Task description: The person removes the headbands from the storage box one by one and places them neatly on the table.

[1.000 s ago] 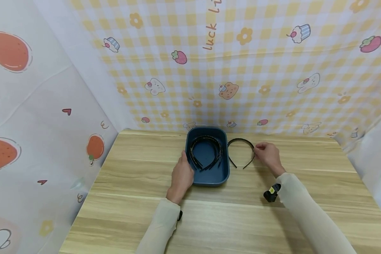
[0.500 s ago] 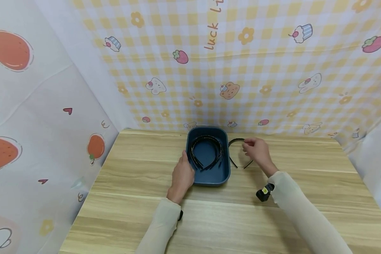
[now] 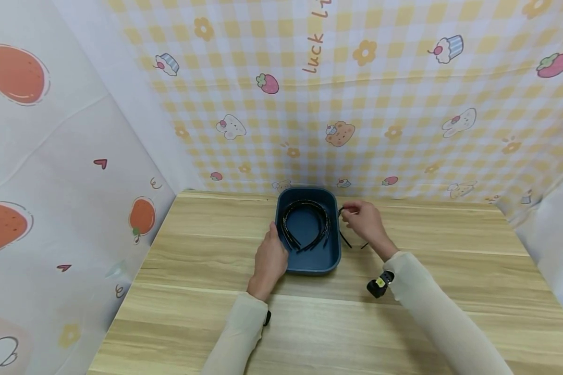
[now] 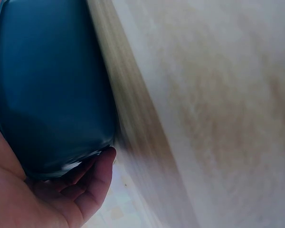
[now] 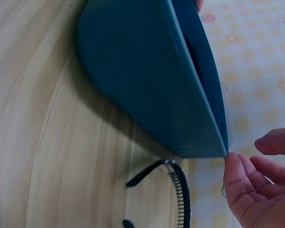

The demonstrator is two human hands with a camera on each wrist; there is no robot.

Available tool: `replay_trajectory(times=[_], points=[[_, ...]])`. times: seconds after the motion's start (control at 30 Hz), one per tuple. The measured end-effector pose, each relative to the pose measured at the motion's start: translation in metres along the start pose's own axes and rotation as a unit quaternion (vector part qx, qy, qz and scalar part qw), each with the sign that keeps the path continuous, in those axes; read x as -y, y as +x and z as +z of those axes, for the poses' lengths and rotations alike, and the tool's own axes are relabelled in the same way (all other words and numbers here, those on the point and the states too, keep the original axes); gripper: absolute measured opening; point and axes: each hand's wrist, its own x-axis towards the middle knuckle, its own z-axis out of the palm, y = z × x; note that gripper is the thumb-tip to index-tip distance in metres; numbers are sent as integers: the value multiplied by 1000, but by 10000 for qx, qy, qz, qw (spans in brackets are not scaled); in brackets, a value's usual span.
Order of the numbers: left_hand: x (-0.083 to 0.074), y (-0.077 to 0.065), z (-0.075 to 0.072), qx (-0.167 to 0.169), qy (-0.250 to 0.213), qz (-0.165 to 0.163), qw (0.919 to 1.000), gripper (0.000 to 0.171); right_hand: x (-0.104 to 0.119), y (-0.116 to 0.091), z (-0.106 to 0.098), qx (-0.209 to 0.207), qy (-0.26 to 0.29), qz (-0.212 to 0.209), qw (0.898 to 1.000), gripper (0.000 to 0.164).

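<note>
A deep blue plastic bin (image 3: 309,266) stands near the table's back edge, with several black headbands (image 3: 287,232) nested inside. My left hand (image 3: 269,259) grips its left side; the left wrist view shows fingers curled around the bin's end. Just right of the bin lies one more black headband (image 3: 345,239), toothed along its inner edge in the right wrist view. My right hand (image 3: 366,225) hovers over this headband and hides much of it from the head view. Thumb and fingers of the right hand (image 5: 256,185) are apart, with nothing between them, fingertips beside the bin's corner.
The wood-grain table (image 3: 206,250) carries the bin and headband. Behind it hangs a yellow checked cloth (image 3: 272,130), and a white printed cloth (image 3: 98,198) hangs at the left. Small black cameras are strapped at both wrists, the right one (image 3: 377,286) showing more plainly.
My right hand has moved left from the headband's right side, over it, toward the bin's right rim. The headband stays on the table. My left hand and the bin have kept their places.
</note>
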Motion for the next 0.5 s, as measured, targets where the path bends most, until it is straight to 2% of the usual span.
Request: replay_trajectory(times=[0.33, 0.5], points=[[0, 0, -1, -48, -35, -1, 10000, 54, 20, 0, 13, 515, -505, -42, 9974, 39], [-1, 0, -1, -16, -13, -37, 10000, 54, 27, 1, 18, 828, -368, -31, 9959, 44]])
